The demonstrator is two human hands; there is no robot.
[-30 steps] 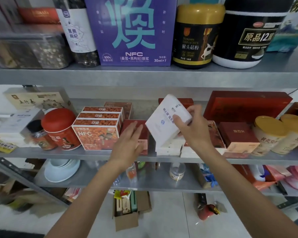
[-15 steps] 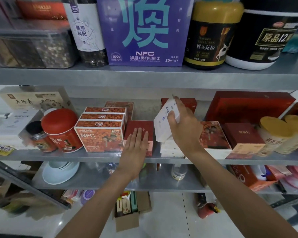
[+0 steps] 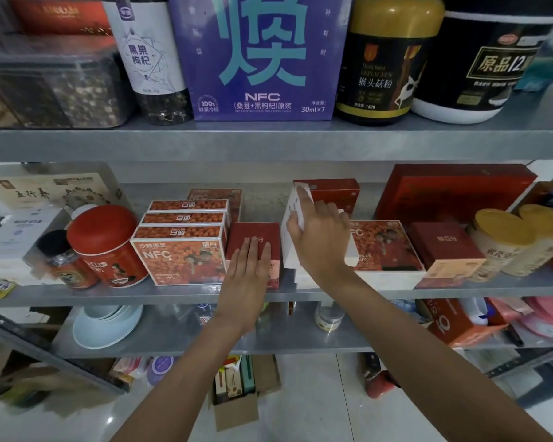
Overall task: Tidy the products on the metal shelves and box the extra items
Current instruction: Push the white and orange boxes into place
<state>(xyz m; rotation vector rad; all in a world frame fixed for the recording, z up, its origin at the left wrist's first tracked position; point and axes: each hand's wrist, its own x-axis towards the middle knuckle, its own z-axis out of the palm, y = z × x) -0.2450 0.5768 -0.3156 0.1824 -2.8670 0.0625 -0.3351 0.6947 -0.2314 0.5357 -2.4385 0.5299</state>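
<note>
On the middle metal shelf (image 3: 173,293), my right hand (image 3: 320,237) grips a white box (image 3: 290,218) that stands on edge between a small red box (image 3: 253,237) and a flat orange NFC box (image 3: 383,247). The hand covers most of the white box. Flat on the small red box's top, fingers straight, rests my left hand (image 3: 248,266). Left of it stand three stacked-in-a-row orange NFC boxes (image 3: 181,247). Another red box (image 3: 332,193) sits behind the white one.
A red tin (image 3: 106,244) and white boxes are at left, a large red box (image 3: 450,193) and yellow-lidded jars (image 3: 498,244) at right. Jars and a purple box (image 3: 259,55) fill the upper shelf. An open cardboard box (image 3: 237,397) sits on the floor below.
My right hand has turned the white box from tilted in the air to upright and lowered it into the gap on the shelf. My left hand has settled flat on the small red box.
</note>
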